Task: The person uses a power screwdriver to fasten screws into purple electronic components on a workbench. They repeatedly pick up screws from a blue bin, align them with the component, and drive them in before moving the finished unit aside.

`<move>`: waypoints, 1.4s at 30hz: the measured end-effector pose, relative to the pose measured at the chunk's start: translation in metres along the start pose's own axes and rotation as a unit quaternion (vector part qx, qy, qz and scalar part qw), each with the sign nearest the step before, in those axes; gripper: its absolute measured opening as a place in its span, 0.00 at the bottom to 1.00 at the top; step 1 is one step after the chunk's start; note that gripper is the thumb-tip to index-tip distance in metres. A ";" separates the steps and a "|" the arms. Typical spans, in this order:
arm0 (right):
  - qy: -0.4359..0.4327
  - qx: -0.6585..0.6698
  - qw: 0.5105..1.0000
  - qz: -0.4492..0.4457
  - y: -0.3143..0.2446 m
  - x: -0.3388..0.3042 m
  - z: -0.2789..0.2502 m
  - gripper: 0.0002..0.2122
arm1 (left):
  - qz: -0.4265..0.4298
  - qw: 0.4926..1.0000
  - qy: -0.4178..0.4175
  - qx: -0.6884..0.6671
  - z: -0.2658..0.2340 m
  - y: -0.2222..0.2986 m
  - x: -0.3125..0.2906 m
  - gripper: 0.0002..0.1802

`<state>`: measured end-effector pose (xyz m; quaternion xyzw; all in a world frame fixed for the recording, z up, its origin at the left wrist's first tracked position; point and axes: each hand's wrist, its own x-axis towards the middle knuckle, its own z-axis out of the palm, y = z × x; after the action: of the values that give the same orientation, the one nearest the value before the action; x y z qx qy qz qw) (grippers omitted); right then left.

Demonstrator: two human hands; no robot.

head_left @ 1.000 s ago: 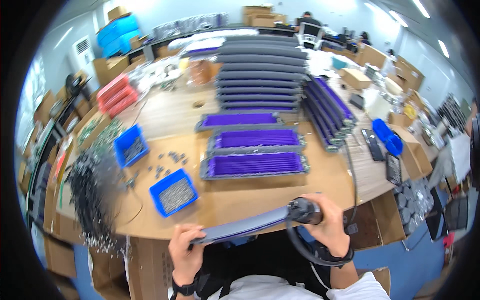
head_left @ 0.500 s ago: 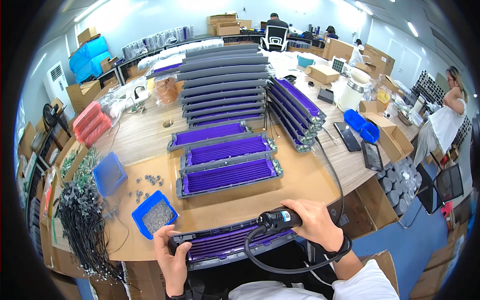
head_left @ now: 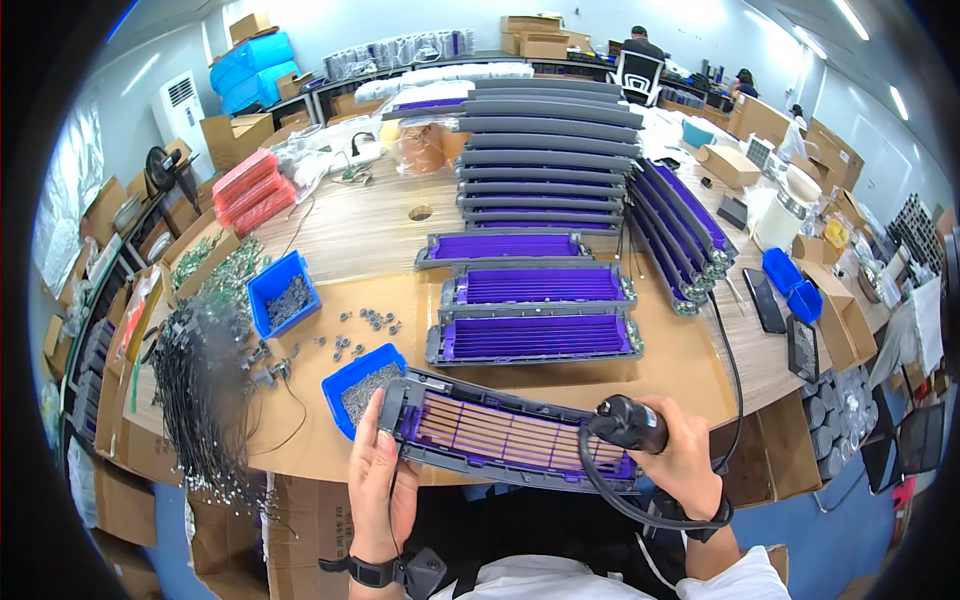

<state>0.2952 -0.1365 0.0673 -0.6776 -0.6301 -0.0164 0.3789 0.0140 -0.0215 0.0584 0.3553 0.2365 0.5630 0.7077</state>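
Note:
A grey frame with purple slats point(head_left: 500, 398) is held tilted above the table's near edge. My left hand point(head_left: 378, 490) is closed round its left end, thumb on the inner side. In my right hand point(head_left: 685, 460) is a black corded electric screwdriver point(head_left: 632, 425), gripped over the frame's right end; its tip is hidden. Its thick cable loops below the hand. Close to the frame's left end stands a blue bin point(head_left: 333, 400) of small grey metal pieces, probably screws. Three similar purple frames point(head_left: 540, 338) lie in a row beyond.
Behind them rises a long stack of grey-purple frames point(head_left: 550, 125), with more leaning at right point(head_left: 680, 235). Left are a bundle of black wires point(head_left: 205, 390), another blue bin point(head_left: 262, 312) and loose round parts point(head_left: 372, 318). A phone point(head_left: 764, 300) lies right. A person point(head_left: 640, 45) sits far back.
The view has shifted left. The held frame is lifted and tilted, with its slats now turned more toward me. The screwdriver has turned in my right hand and stays over the frame's right end.

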 end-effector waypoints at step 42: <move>0.260 -0.064 0.909 0.320 0.063 -0.032 -0.107 0.19 | -0.188 0.889 -0.317 0.273 0.112 -0.087 0.033 0.39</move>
<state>0.3918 -0.2156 0.0960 -0.8373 -0.2564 -0.1106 0.4701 0.1595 -0.0258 0.0651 0.6428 0.2065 0.1902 0.7127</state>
